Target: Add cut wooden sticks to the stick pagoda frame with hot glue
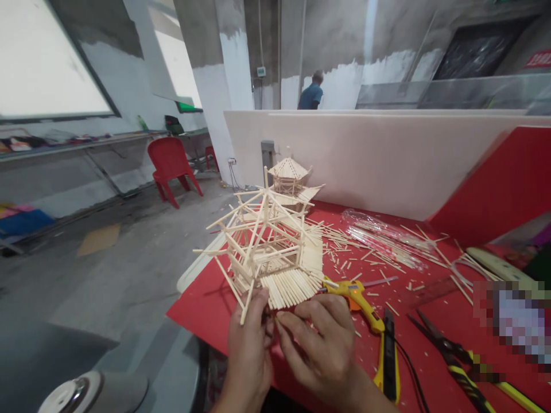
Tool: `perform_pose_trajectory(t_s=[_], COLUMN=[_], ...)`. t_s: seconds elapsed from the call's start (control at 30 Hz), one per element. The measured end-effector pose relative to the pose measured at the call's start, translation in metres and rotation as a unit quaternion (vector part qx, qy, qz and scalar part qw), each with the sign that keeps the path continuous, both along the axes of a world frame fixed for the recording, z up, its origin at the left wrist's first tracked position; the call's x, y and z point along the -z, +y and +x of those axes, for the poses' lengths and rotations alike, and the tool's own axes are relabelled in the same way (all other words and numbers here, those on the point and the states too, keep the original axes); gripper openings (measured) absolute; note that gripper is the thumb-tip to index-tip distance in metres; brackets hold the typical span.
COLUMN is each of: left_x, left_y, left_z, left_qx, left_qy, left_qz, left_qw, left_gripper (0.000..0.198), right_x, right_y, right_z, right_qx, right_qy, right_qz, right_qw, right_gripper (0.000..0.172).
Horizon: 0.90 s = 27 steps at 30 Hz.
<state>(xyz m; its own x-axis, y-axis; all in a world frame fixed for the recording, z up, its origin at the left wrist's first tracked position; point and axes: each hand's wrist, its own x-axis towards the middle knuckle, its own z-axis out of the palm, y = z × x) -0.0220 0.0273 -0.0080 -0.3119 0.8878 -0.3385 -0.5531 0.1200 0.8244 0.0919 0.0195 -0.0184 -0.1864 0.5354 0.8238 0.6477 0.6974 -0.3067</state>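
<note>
A model frame of thin wooden sticks (264, 244) stands tilted on the red table (206, 307), near its left corner. My left hand (249, 350) is closed, pinching a stick at the frame's lower front edge. My right hand (322, 344) is beside it, fingers curled, its fingertips pinched at the same spot on the stick floor. A smaller finished stick pavilion (290, 178) stands behind the frame.
A yellow glue gun (359, 301) lies right of my hands with its black cord. Pliers (447, 353), a clear plastic bag (383, 235) and several loose sticks lie on the table's right. A white partition stands behind. A red chair (172, 166) and a person in blue (310, 94) are farther off.
</note>
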Motion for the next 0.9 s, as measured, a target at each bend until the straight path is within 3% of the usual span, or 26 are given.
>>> perform_pose_trajectory(t_s=[0.4,0.67,0.9], left_x=[-0.0052,-0.0008,-0.0022], left_y=[-0.0011,-0.0012,-0.0007], left_z=[-0.0001,-0.0026,-0.0021], left_qx=[-0.003,-0.01,-0.009], left_qy=[-0.022,0.005,0.0], left_qz=[-0.019,-0.015,-0.012], left_qw=[1.0,1.0,1.0], left_gripper=[0.028,0.026,0.027], right_x=[0.0027,0.0072,0.0101], right_y=[0.005,0.0047,0.0071], right_z=[-0.0062,-0.0069,-0.0085], right_qx=[0.003,0.012,0.016], right_qy=[-0.019,0.026,0.035], right_qz=[-0.017,-0.022,-0.024], right_qw=[1.0,0.999,0.999], right_gripper=[0.014,0.009,0.014])
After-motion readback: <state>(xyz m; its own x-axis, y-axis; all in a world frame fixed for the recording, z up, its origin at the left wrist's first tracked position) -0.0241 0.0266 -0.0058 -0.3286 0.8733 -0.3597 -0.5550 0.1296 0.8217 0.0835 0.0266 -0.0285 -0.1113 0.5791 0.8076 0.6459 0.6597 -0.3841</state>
